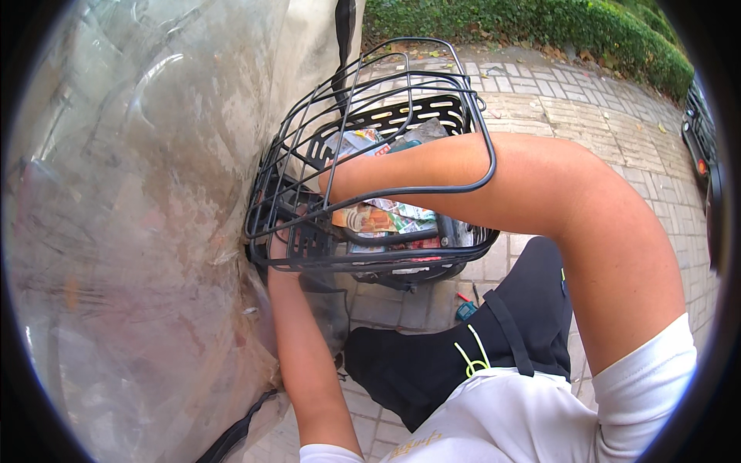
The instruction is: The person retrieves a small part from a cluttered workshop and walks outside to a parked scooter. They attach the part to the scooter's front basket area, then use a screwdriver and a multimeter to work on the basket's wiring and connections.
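Note:
A black basket (440, 274) with a raised wire lid (374, 48) stands in front of me, beside a big cloudy plastic sheet (139, 193). My right arm reaches in from the right under the lid frame, and my right hand (333, 182) is at the basket's inner left side; its fingers are hidden. My left hand (279, 245) is low at the basket's left edge, partly behind the wires, so its fingers do not show clearly. What either hand touches cannot be made out. Colourful printed papers or packets (370, 218) and a teal item (405, 144) lie in the basket.
Below the basket, a small teal object (466, 310) lies on the paving (386, 305), with red and dark thin pieces beside it. A green hedge (525, 31) runs along the back. Part of a dark vehicle (701, 154) stands at the far right.

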Demonstrator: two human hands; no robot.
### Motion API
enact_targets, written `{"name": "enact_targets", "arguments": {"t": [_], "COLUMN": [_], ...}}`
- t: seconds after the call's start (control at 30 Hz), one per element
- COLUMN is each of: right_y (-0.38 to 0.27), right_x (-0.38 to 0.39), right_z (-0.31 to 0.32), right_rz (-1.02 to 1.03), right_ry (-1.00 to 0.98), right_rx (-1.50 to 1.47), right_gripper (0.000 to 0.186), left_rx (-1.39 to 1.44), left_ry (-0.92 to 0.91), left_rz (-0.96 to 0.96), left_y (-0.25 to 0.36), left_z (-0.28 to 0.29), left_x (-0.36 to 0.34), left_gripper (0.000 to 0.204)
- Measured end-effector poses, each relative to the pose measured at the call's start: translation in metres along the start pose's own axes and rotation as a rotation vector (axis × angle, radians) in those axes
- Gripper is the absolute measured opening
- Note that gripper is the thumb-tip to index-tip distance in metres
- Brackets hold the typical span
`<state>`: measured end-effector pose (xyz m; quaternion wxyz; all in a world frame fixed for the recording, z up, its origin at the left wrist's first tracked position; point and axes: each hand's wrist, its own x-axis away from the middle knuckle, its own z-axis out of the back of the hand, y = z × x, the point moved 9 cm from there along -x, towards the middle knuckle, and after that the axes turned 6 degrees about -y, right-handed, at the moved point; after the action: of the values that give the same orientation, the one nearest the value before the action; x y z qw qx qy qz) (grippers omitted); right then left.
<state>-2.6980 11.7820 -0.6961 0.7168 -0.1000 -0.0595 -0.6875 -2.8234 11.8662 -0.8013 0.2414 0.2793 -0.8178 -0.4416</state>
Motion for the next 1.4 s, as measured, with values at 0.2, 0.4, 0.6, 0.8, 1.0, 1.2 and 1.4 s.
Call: {"name": "enact_targets", "arguments": {"t": [0.2,0.4,0.6,0.8,1.0,1.2,1.4], "right_y": [-0.001,-0.009,-0.002,-0.012,-0.005,-0.013,-0.008], "right_x": [0.001,0.002,0.002,-0.004,-0.009,-0.014,-0.018], "right_z": [0.0,-0.001,0.003,-0.002,-0.004,-0.011,-0.006], "right_rz": [-0.025,0.011,-0.067,0.059,-0.012,0.068,0.008], "right_ry": [-0.05,-0.098,-0.034,-0.071,-0.009,-0.071,0.05], "right_rx": [0.059,0.073,-0.037,0.027,-0.025,0.034,0.041], "right_gripper": [0.03,0.03,0.03,0.028,0.028,0.028,0.028], "left_rx": [0.018,-0.064,0.001,0.051,-0.085,-0.183,-0.172], "left_ry": [-0.036,-0.039,-0.021,0.038,0.053,0.03,0.057], "left_rz": [0.033,-0.006,0.048,-0.022,-0.034,-0.058,-0.028], "left_y": [-0.002,0.002,-0.003,-0.003,0.001,0.006,0.003], "left_z": [-0.011,-0.015,-0.005,-0.001,0.001,-0.002,-0.003], "left_x": [0.004,0.008,0.0,0.0,0.0,-0.003,0.0], "left_gripper": [0.045,0.048,0.043,0.042,0.044,0.047,0.048]}}
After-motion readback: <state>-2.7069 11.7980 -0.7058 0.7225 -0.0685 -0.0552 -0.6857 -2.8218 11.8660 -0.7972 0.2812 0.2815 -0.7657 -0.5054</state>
